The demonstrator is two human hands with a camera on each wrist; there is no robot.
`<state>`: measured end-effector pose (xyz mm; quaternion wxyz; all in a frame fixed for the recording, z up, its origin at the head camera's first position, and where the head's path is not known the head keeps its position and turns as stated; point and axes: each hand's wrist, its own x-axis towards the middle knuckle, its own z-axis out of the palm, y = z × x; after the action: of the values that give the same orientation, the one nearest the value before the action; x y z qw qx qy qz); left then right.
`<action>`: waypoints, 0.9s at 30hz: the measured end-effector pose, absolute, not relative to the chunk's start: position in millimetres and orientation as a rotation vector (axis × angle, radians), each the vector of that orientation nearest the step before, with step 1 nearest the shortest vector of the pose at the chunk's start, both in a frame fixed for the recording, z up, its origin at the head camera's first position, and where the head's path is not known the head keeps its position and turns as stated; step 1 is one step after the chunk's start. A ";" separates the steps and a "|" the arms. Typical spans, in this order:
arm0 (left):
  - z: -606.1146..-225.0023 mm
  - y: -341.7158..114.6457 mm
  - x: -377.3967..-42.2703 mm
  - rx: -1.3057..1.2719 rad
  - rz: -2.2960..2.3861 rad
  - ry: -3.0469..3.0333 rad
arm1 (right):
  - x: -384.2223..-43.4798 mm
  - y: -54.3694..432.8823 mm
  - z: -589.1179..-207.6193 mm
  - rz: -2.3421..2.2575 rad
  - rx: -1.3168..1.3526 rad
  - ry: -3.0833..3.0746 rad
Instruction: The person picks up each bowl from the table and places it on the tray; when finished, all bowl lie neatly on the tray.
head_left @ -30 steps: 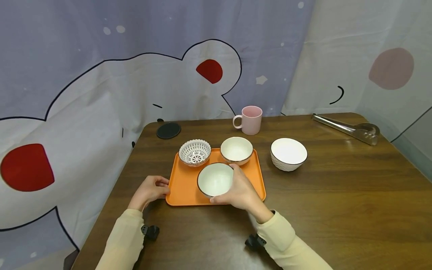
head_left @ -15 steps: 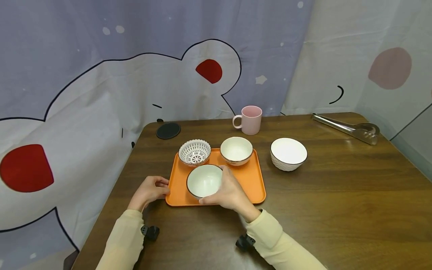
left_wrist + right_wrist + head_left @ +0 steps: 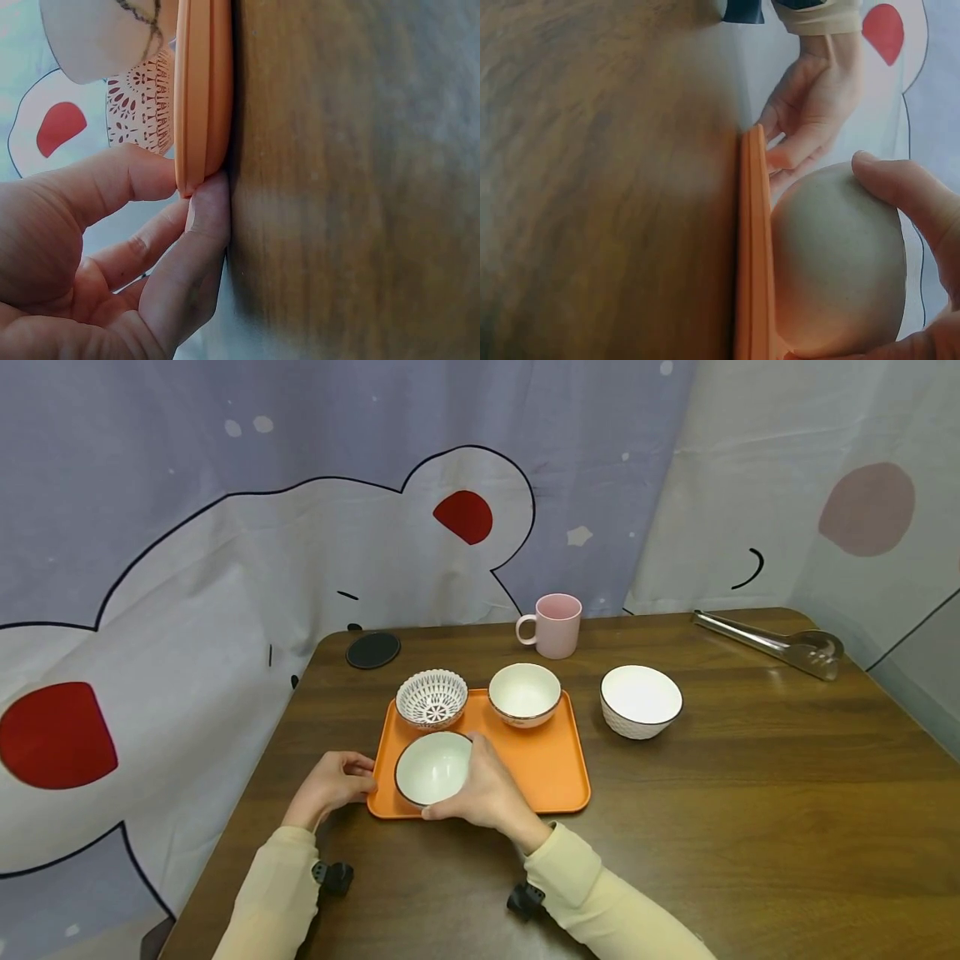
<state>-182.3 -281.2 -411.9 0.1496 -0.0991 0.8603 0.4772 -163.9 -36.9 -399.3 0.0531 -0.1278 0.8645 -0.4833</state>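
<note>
My right hand (image 3: 483, 789) grips a dark-rimmed white bowl (image 3: 431, 768) by its right side, thumb at the near rim and fingers at the far side. In the right wrist view this bowl (image 3: 840, 262) stands upright, its base right at the orange tray (image 3: 754, 247). My left hand (image 3: 333, 785) pinches the left edge of the tray (image 3: 551, 768); the left wrist view has the thumb on the rim and a finger underneath. Behind the held bowl, a scalloped patterned bowl (image 3: 432, 700) and another white bowl (image 3: 525, 693) occupy the tray's far side.
Right of the tray stands a textured white bowl (image 3: 641, 702). A pink mug (image 3: 557, 627) is behind the tray, with a dark round coaster (image 3: 372, 650) at the back left. Metal tongs (image 3: 772, 643) lie at the back right of the wooden table (image 3: 750, 827). A printed curtain hangs behind.
My right hand has carried the bowl leftward and slightly nearer across the tray, from its middle to the front left. The left hand has stayed at the tray's edge.
</note>
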 end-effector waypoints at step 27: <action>-409.1 -280.1 -179.4 -0.237 1.353 2.506 | -162.9 -13.1 -383.7 -1.323 -0.346 2.724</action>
<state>-179.4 -280.1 -409.1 0.1414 -0.0821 0.8681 0.4687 -162.9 -13.1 -383.7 0.0466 -0.1133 0.8928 -0.4335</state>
